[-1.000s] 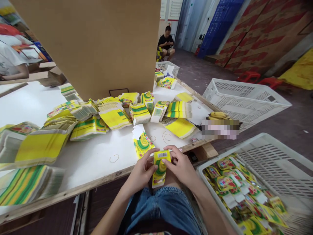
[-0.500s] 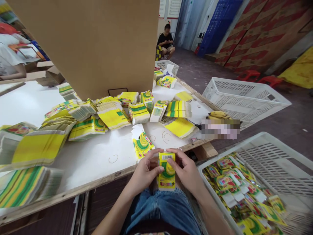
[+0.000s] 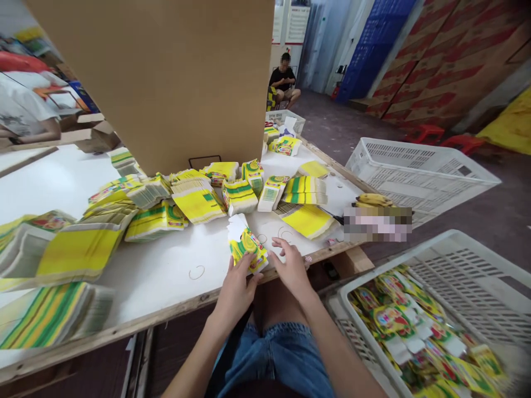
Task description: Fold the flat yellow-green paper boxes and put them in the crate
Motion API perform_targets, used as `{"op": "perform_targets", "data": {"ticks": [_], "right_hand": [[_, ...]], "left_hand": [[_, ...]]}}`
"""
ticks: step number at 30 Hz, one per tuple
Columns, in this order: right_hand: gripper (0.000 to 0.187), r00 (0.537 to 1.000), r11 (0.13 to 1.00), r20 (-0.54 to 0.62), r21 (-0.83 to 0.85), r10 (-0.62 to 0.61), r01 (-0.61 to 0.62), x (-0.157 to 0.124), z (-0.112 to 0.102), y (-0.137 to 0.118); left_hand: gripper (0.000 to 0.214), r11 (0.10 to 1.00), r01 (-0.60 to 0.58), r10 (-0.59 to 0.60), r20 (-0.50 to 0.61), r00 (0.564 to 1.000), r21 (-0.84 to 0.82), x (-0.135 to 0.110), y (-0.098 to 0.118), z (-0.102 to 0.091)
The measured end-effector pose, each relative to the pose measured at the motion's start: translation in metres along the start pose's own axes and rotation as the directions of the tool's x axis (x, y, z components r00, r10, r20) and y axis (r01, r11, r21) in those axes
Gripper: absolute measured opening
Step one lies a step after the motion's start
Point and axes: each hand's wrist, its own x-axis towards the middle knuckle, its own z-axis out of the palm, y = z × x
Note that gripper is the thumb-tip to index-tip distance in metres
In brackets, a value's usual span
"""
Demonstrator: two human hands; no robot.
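Note:
Flat yellow-and-green printed cartons (image 3: 248, 243) with white flaps lie in a small overlapping pile at the table's front edge. My left hand (image 3: 238, 284) rests its fingertips on the near side of this pile, fingers stretched and thumb apart. To the right of the pile, my right hand (image 3: 291, 268) hovers close over the table edge, open with fingers spread and nothing in it. Behind the pile stand bundles of folded cartons, among them a yellow stack (image 3: 199, 198) and a striped stack (image 3: 239, 194).
A large cardboard box (image 3: 166, 83) stands at the back of the white table (image 3: 166, 268). To my right, a white plastic crate (image 3: 452, 249) holds many cartons; another white crate (image 3: 418, 171) stands beyond. Bananas (image 3: 373, 200) lie at the table's right corner. A person (image 3: 284, 80) sits far back.
Both hands held a carton upright over my lap; they have parted from that grip and moved forward to the table edge. More printed carton surface now shows on the small pile there.

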Motion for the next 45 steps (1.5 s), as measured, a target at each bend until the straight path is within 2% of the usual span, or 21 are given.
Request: {"op": "perform_targets", "data": {"ticks": [1,3,6,8,9,10,12,14,16,19,21,25,29,34,36,39,42,45], "right_hand": [[0.032,1.000,0.999,0.013,0.047,0.020,-0.021,0.005,0.012,0.003],[0.031,0.999,0.992,0.026,0.118,0.043,-0.046,0.010,0.023,0.007],[0.035,0.994,0.964,0.031,0.241,0.104,-0.109,0.006,0.013,0.010],[0.040,0.989,0.939,0.034,0.312,0.142,-0.145,-0.003,0.002,0.009],[0.040,0.985,0.916,0.047,0.361,0.169,-0.174,-0.008,-0.003,0.008],[0.040,0.977,0.882,0.070,0.421,0.202,-0.212,-0.014,-0.007,0.006],[0.039,0.951,0.782,0.147,0.542,0.272,-0.308,-0.025,-0.012,0.002],[0.038,0.921,0.683,0.225,0.619,0.318,-0.387,-0.032,-0.013,-0.002],[0.038,0.913,0.654,0.255,0.638,0.319,-0.407,-0.036,-0.013,-0.008],[0.036,0.926,0.676,0.251,0.633,0.281,-0.377,-0.038,-0.013,-0.016],[0.034,0.936,0.715,0.243,0.605,0.254,-0.351,-0.039,-0.013,-0.021],[0.035,0.946,0.800,0.236,0.511,0.221,-0.314,-0.045,-0.009,-0.024],[0.032,0.971,0.871,0.138,0.431,0.195,-0.236,-0.051,-0.005,-0.020],[0.026,0.987,0.930,0.090,0.333,0.136,-0.159,-0.051,-0.010,-0.020],[0.036,0.990,0.929,0.119,0.353,0.076,-0.114,-0.048,-0.015,-0.021],[0.051,0.979,0.903,0.206,0.419,0.003,-0.091,-0.045,-0.024,-0.025],[0.041,0.953,0.885,0.299,0.452,-0.037,-0.107,-0.041,-0.033,-0.028],[0.020,0.932,0.921,0.359,0.380,-0.059,-0.087,-0.038,-0.041,-0.031]], "left_hand": [[0.040,1.000,0.008,-0.008,0.012,1.000,-0.008,-0.001,0.001,-0.002],[0.038,0.998,0.053,-0.053,0.020,0.998,-0.044,-0.002,0.004,-0.005],[0.044,0.972,0.106,-0.132,-0.117,0.984,-0.208,-0.004,0.010,-0.005],[0.049,0.915,0.084,-0.177,-0.206,0.962,-0.395,-0.002,0.013,0.000],[0.050,0.865,0.078,-0.200,-0.198,0.960,-0.495,-0.001,0.014,0.003],[0.049,0.801,0.091,-0.218,-0.147,0.965,-0.592,0.000,0.014,0.007],[0.043,0.650,0.165,-0.222,0.022,0.975,-0.742,0.002,0.014,0.014],[0.038,0.522,0.235,-0.182,0.162,0.970,-0.820,0.003,0.013,0.018],[0.038,0.438,0.271,-0.137,0.234,0.963,-0.857,0.002,0.012,0.018],[0.043,0.387,0.284,-0.107,0.264,0.959,-0.877,0.001,0.012,0.014],[0.041,0.386,0.283,-0.123,0.255,0.959,-0.878,0.002,0.013,0.012],[0.037,0.479,0.243,-0.239,0.141,0.961,-0.843,0.004,0.015,0.016],[0.031,0.538,0.228,-0.277,0.086,0.957,-0.812,0.006,0.019,0.020],[0.062,0.702,0.129,-0.198,-0.018,0.980,-0.701,0.000,0.030,0.013],[0.063,0.726,0.148,-0.147,0.058,0.987,-0.672,-0.002,0.031,0.008],[0.058,0.733,0.200,-0.086,0.202,0.976,-0.650,-0.004,0.031,0.000],[0.047,0.713,0.232,-0.049,0.283,0.958,-0.661,-0.004,0.028,-0.005],[0.040,0.663,0.263,-0.004,0.348,0.937,-0.701,-0.006,0.025,-0.005]]}}
